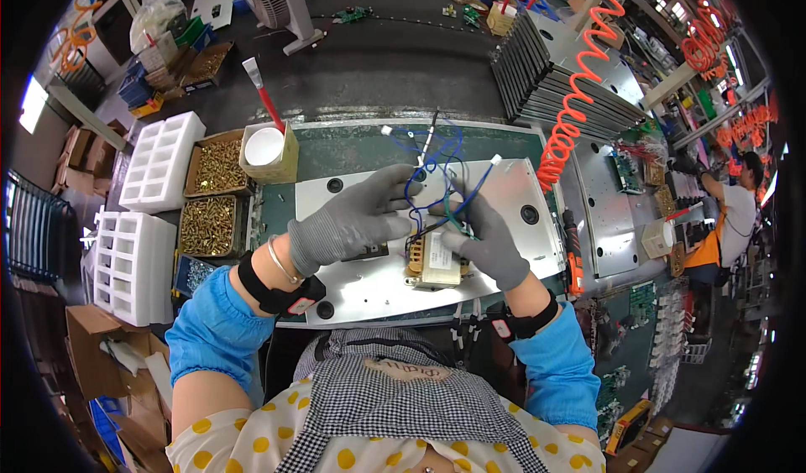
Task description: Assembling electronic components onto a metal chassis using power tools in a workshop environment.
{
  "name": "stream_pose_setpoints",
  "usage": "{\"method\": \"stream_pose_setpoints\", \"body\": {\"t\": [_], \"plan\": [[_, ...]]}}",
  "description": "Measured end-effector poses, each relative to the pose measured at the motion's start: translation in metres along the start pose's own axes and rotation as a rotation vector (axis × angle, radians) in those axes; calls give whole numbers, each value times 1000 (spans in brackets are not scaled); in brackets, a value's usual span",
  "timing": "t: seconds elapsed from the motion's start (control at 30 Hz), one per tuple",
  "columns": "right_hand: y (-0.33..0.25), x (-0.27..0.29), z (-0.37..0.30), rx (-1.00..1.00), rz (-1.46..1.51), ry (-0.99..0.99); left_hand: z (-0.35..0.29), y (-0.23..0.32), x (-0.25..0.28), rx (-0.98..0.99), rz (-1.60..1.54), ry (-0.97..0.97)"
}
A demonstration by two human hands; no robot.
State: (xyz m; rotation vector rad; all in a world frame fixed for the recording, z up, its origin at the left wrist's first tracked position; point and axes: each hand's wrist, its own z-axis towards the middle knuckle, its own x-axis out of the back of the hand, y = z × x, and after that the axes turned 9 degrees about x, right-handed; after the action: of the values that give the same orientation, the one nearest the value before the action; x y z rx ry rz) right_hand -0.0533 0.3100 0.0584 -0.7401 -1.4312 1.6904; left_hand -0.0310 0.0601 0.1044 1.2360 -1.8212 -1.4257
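Observation:
A flat pale metal panel point(378, 292) lies on the bench before me. On it stands a transformer point(438, 261) with yellow windings and a white label. Blue, black and green wires point(431, 167) with white connectors spread above it. My left hand point(357, 217), in a grey glove, reaches in from the left with its fingers closed about the wires. From the right, my grey-gloved right hand point(489, 234) pinches the wires just above the transformer; its fingertips are partly hidden among them. A small dark part on the panel is half covered by my left hand.
Left are boxes of brass fittings point(220, 167), white foam trays point(159, 161) and a box with a white tub point(264, 146) and brush. An orange-black power screwdriver point(573, 255) lies right, below a coiled orange hose point(579, 95). Stacked panels point(546, 70) stand behind; another person point(729, 213) sits far right.

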Motion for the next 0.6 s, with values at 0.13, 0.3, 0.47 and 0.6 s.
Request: {"method": "stream_pose_setpoints", "body": {"t": [0.13,0.3,0.47,0.6], "plan": [[-15,-3,-5,62,333,190,-21,2,11,86,576,150],[-17,0,-21,152,518,277,-21,-5,4,158,1060,-2],[-6,6,-29,65,322,272,14,-10,-27,128,1074,-26],[15,28,-55,21,73,297,20,-19,-37,-30,931,56]]}}
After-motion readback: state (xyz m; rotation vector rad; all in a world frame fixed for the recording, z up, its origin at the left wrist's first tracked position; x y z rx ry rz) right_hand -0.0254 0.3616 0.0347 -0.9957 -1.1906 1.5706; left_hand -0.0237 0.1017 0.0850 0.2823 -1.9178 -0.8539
